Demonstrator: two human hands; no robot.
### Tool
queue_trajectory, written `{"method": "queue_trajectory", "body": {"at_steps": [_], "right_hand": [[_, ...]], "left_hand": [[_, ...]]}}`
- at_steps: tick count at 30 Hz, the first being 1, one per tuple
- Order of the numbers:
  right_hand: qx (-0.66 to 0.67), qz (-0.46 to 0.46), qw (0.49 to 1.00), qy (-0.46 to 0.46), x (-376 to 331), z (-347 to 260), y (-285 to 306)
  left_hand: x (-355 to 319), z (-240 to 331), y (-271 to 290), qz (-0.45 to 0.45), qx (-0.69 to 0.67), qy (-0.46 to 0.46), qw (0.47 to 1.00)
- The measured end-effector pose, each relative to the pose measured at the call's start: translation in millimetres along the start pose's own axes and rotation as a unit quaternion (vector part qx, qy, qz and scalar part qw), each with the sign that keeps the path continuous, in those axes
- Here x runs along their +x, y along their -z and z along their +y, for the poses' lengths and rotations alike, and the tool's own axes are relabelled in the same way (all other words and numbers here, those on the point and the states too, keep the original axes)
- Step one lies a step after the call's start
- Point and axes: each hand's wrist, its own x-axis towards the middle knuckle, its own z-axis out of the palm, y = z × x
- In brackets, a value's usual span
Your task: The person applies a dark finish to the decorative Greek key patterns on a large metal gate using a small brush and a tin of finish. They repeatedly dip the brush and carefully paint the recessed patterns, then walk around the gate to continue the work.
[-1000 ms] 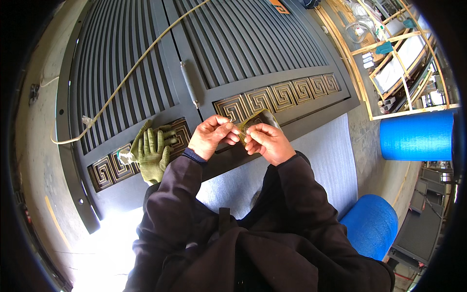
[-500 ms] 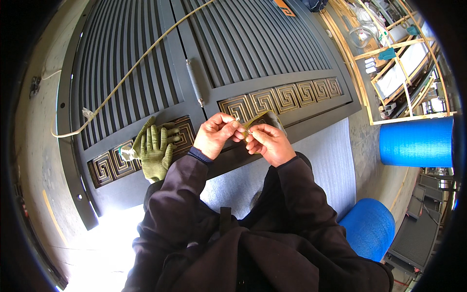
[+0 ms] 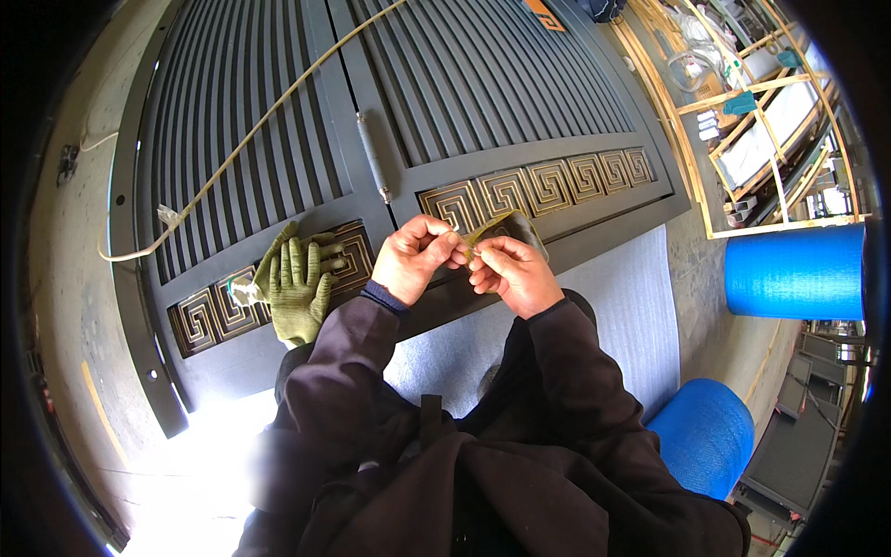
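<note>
My left hand (image 3: 417,257) and my right hand (image 3: 513,275) meet above a dark metal gate (image 3: 278,121) that lies flat in front of me. Both pinch a thin, partly clear yellowish strip (image 3: 501,228), like tape or film, held between the fingertips. Beneath the hands runs the gate's band of gold square-spiral ornaments (image 3: 548,181). A pair of green work gloves (image 3: 295,283) rests on the same band to the left of my left hand, with a small crumpled clear scrap (image 3: 243,291) beside them.
A beige cord (image 3: 243,144) snakes over the gate's slats. A grey cylindrical handle (image 3: 372,159) sits on the centre bar. Grey sheet (image 3: 631,316) covers the floor at my knees. Two blue rolls (image 3: 796,273) (image 3: 705,436) lie right; wooden frames (image 3: 742,130) stand behind.
My hands stay together on the strip; the fingers have shifted slightly along it. The gloves and cord have not moved.
</note>
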Motion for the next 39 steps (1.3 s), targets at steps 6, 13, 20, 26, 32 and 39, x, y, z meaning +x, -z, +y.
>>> {"method": "queue_trajectory", "body": {"at_steps": [6,13,20,26,32,39], "right_hand": [[0.035,0.010,0.999,0.013,2.5,6.8,-4.2],[0.098,0.036,0.994,0.032,7.3,17.3,-12.7],[0.155,0.046,0.986,0.037,10.5,23.4,-16.6],[0.168,0.036,0.984,0.035,11.3,24.6,-16.9],[0.143,0.041,0.988,0.042,10.3,23.2,-17.6],[0.140,0.033,0.989,0.044,11.9,25.1,-19.5]], "left_hand": [[-2.0,0.3,-3.6,0.022,0.008,-0.025,0.999],[-4.1,0.3,-4.9,0.045,0.059,-0.059,0.995],[-6.3,-1.2,-5.5,0.070,0.139,-0.085,0.984],[-5.9,-2.8,-3.3,0.065,0.104,-0.077,0.989],[-5.2,-1.9,-1.1,0.043,0.090,-0.072,0.992],[-5.0,-4.0,-0.5,0.036,0.095,-0.077,0.992]]}}
